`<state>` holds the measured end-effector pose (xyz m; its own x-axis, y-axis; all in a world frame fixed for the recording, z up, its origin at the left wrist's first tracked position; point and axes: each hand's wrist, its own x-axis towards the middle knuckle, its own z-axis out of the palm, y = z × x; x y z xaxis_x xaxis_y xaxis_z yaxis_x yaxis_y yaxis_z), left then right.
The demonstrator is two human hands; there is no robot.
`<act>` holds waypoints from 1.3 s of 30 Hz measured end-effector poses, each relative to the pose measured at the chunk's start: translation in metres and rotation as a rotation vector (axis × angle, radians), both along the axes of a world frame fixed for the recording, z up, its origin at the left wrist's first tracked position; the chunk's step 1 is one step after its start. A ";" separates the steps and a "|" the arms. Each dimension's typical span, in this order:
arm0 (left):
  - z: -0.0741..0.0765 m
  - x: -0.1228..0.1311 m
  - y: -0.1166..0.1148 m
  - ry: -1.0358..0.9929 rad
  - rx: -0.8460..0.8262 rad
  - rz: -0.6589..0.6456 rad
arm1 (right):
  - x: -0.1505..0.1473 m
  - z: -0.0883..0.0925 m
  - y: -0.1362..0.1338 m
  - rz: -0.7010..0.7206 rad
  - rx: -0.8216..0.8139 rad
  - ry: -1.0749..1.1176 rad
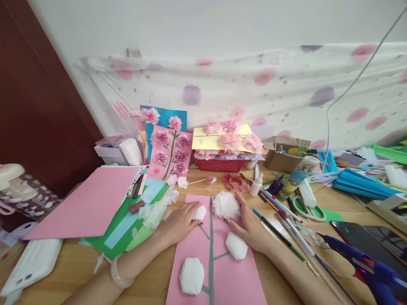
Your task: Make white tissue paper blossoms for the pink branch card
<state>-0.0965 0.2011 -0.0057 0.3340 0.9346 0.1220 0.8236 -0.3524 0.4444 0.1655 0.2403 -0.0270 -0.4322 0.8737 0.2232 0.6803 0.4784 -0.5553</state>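
Note:
A sheet of pink paper [222, 275] with a painted green stem and branches lies before me. At its top right sits a fluffy white paper flower [225, 205]; my right hand [251, 224] has thumb and forefinger curved around its right side. My left hand [178, 223] rests on the sheet's upper left, its thumb and fingers around a white folded paper piece [200, 213], partly covered by the hand. Two more folded white paper pieces lie on the sheet, one at the right branch [237, 245] and another at the lower left [191, 275].
A blue glue gun [359, 258], scissors [310, 209], brushes [294, 228] and a phone [372, 241] are at right. A white glue bottle [256, 185] stands behind the sheet. Coloured paper [92, 199] lies left. Finished flower cards [171, 152] and a red basket [219, 165] stand at the back.

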 end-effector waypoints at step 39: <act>0.051 -0.072 0.132 0.050 0.043 0.299 | -0.002 0.016 -0.012 0.127 0.408 0.286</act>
